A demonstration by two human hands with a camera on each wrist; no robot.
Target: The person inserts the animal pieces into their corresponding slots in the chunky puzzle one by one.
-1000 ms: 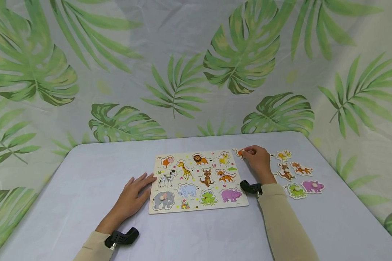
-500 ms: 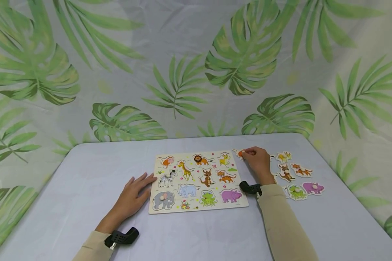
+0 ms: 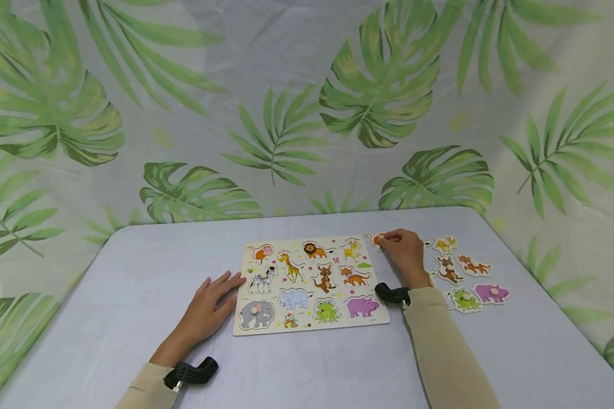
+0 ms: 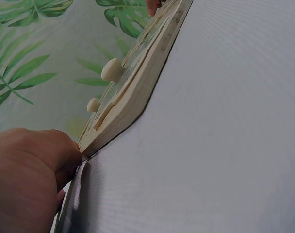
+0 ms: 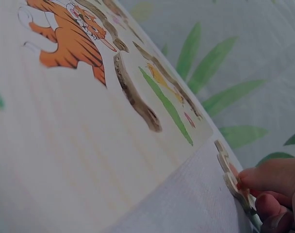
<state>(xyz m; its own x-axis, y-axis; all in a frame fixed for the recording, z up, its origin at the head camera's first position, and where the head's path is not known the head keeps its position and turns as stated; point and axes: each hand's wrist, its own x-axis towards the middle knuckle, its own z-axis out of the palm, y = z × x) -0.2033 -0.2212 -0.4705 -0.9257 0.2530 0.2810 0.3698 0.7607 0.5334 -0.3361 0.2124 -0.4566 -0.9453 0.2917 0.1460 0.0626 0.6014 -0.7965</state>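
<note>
On the white table (image 3: 133,278), the wooden animal puzzle board (image 3: 304,317) carries an elephant piece (image 3: 256,315) at its near left. The left hand (image 3: 214,302), fingers extended, touches the board's left edge. The right hand (image 3: 406,251), cut off in the right wrist view, pinches and partly covers a monkey piece (image 3: 374,241) just right of the board's far right corner. Farther right lie hippo (image 3: 492,293), frog (image 3: 466,300), tiger (image 3: 473,265), kangaroo (image 3: 448,270) and goat (image 3: 444,245) pieces; slivers (image 3: 427,244) beside the right wrist are too hidden to identify.
</note>
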